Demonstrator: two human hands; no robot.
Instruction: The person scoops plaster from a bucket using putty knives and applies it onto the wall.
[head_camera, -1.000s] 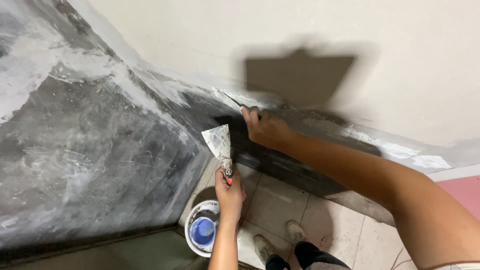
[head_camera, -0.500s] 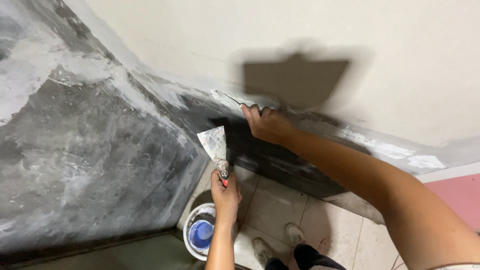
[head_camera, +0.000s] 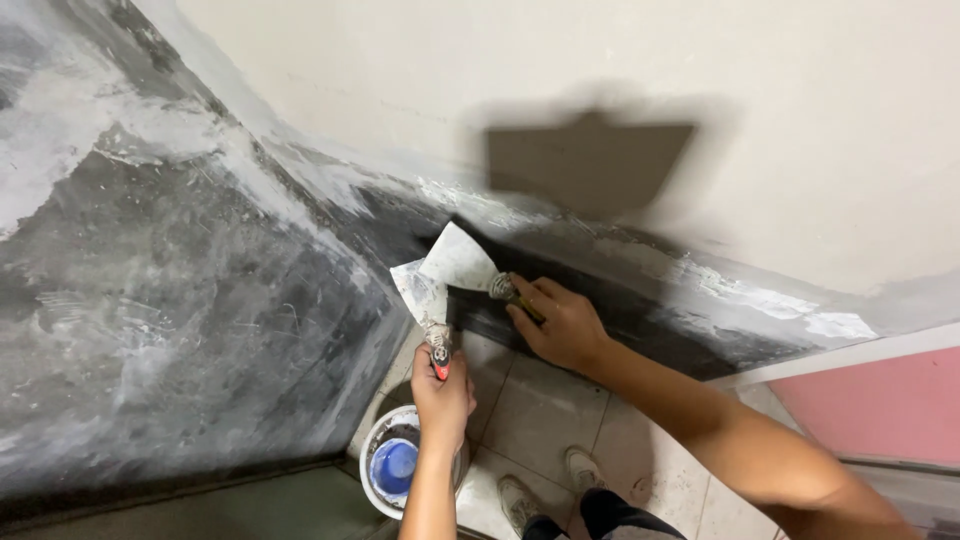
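Right hand (head_camera: 565, 322) clenched round handle of wide putty knife (head_camera: 458, 260); blade points left and up along wall base (head_camera: 640, 310). Left hand (head_camera: 442, 385) grips second putty knife (head_camera: 420, 295), long axis upright, blade just below-left of the wide one, edges touching. Two knives. One white bucket (head_camera: 375, 455) below left hand, on floor; right hand well apart.

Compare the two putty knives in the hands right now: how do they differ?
The left hand holds the narrower knife upright by a red-tipped handle. The right hand holds the wider knife sideways, its handle mostly hidden in the fist. The wider blade overlaps the narrower one. Both blades are smeared with white filler.
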